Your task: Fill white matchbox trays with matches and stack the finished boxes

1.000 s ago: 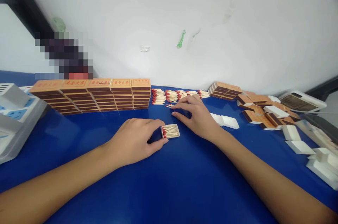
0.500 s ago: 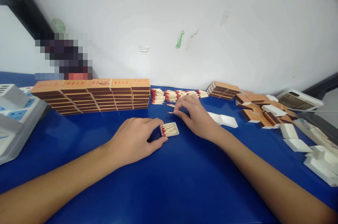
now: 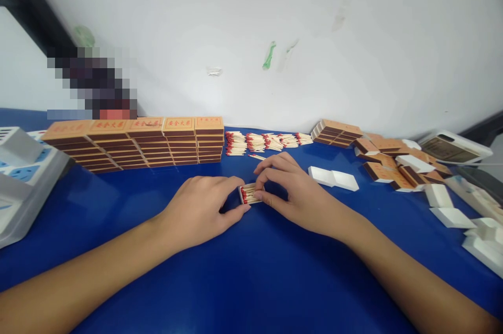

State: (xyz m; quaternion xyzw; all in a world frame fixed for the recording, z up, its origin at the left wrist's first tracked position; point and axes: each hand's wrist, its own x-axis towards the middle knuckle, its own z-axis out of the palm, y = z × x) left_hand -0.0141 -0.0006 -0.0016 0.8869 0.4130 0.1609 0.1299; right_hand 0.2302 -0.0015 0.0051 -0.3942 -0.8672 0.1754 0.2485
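A small white tray of red-tipped matches (image 3: 247,194) lies on the blue table (image 3: 243,271). My left hand (image 3: 206,200) holds the tray's left end between thumb and fingers. My right hand (image 3: 288,184) is over the tray's right part, thumb and index finger pinched together at the matches. Whether a match is still between those fingertips is too small to tell. Behind the tray, a loose match (image 3: 257,157) lies on the table. Several piles of matches (image 3: 255,142) stand in a row at the back.
Stacked matchboxes (image 3: 157,140) form a wall at the back left, beside a power strip (image 3: 23,182). At the right are a small matchbox stack (image 3: 337,132), a heap of matchboxes (image 3: 383,171), white trays (image 3: 334,178) and a phone-like device (image 3: 456,146). A white wall (image 3: 236,19) rises behind.
My right hand has moved down and toward me, from behind the tray to over its matches, with the match it was carrying. My left hand keeps its hold on the tray.
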